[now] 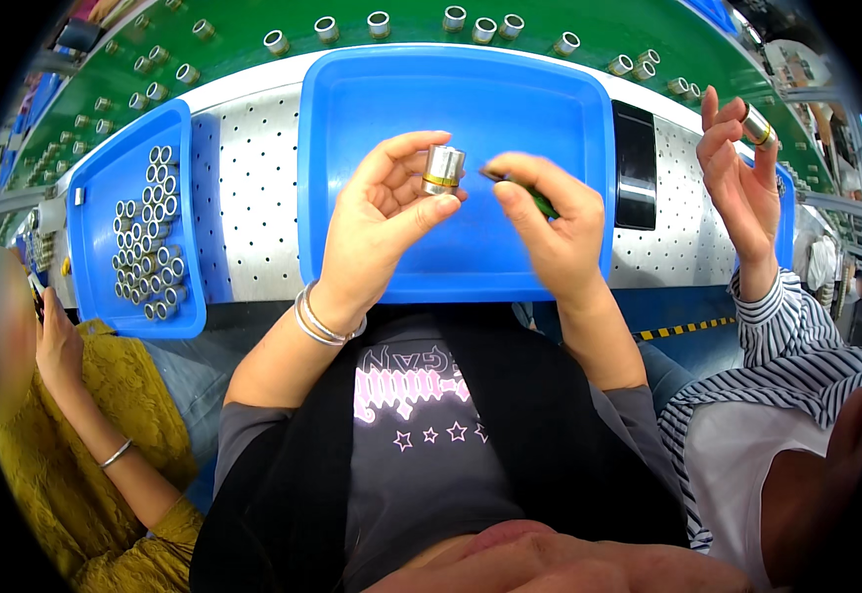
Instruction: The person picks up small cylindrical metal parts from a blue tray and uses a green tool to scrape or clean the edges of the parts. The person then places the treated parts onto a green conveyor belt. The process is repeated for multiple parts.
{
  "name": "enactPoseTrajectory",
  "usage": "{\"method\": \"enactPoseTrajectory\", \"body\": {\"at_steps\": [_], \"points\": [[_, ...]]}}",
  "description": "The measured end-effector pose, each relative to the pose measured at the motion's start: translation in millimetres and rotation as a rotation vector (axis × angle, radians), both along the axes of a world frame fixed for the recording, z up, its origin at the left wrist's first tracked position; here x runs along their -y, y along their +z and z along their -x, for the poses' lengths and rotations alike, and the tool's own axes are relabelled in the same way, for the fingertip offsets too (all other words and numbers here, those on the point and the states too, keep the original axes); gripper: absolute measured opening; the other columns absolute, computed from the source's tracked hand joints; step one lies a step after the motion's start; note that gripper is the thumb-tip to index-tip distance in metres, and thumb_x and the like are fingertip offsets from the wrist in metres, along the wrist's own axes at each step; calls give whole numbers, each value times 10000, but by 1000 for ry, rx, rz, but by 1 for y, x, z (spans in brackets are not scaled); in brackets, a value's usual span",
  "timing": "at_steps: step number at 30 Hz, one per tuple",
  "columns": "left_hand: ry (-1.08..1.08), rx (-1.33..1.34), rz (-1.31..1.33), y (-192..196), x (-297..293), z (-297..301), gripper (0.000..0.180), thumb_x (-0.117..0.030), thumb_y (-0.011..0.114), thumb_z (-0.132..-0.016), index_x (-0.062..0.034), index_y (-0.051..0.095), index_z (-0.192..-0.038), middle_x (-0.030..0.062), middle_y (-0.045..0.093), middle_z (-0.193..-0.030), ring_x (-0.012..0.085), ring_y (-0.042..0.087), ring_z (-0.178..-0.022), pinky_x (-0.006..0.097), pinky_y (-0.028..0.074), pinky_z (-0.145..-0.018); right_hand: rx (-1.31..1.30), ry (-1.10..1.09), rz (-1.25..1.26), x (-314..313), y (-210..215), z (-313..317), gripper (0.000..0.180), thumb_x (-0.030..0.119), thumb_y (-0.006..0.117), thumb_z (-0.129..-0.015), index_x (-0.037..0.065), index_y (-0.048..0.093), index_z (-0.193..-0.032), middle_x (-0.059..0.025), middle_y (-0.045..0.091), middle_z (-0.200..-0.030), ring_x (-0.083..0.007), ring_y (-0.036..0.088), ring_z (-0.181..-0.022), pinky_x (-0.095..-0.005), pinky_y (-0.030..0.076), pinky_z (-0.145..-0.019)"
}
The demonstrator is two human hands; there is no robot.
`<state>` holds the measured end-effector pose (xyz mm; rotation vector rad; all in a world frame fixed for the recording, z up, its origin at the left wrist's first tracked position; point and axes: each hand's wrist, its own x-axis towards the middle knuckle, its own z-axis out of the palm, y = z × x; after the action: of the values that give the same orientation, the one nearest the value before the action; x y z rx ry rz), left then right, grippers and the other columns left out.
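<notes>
My left hand (374,208) grips a short silvery metal cylinder (445,164) with a yellowish band near its lower end, between thumb and fingers. Just to the right, my right hand (561,225) is closed around a small green-handled tool (542,204). The tool's dark tip points toward the cylinder, a small gap away; it is blurred, and its exact kind cannot be made out. Both hands are over a large blue tray (451,265), whose visible floor holds no parts.
At left, another blue tray (191,237) holds many metal rings (149,232). Beyond, a green belt (421,28) carries scattered cylinders. A black flat object (635,163) lies right of my tray. A co-worker's hand (742,193) at right holds a similar cylinder; another person sits at left.
</notes>
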<state>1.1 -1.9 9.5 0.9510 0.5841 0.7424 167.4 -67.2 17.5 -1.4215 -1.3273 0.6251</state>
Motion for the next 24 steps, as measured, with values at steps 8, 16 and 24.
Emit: {"method": "enactPoseTrajectory", "body": {"at_steps": [8, 16, 24], "points": [[-61, -12, -3, -2, 1, -2, 478, 21, 664, -777, 6, 471, -1214, 112, 555, -1118, 169, 587, -981, 282, 499, -844, -384, 128, 170, -10, 5, 4, 189, 39, 664, -808, -13, 600, -978, -28, 622, -832, -55, 550, -715, -172, 434, -606], [-80, -22, -30, -2, 1, -4, 479, 29, 655, -783, 17, 461, -1222, 119, 564, -1103, 176, 601, -967, 269, 503, -832, -600, 188, 202, -10, 1, -2, 133, 80, 625, -847, -10, 607, -944, -22, 613, -881, -70, 540, -828, -211, 425, -758], [-15, -24, -50, -1, 2, -3, 454, -6, 672, -785, 12, 499, -1204, 129, 545, -1158, 173, 601, -947, 281, 496, -827, -684, 236, 205, -11, -2, -6, 145, 93, 604, -868, 7, 616, -984, -16, 614, -924, -93, 553, -915, -229, 433, -816]]}}
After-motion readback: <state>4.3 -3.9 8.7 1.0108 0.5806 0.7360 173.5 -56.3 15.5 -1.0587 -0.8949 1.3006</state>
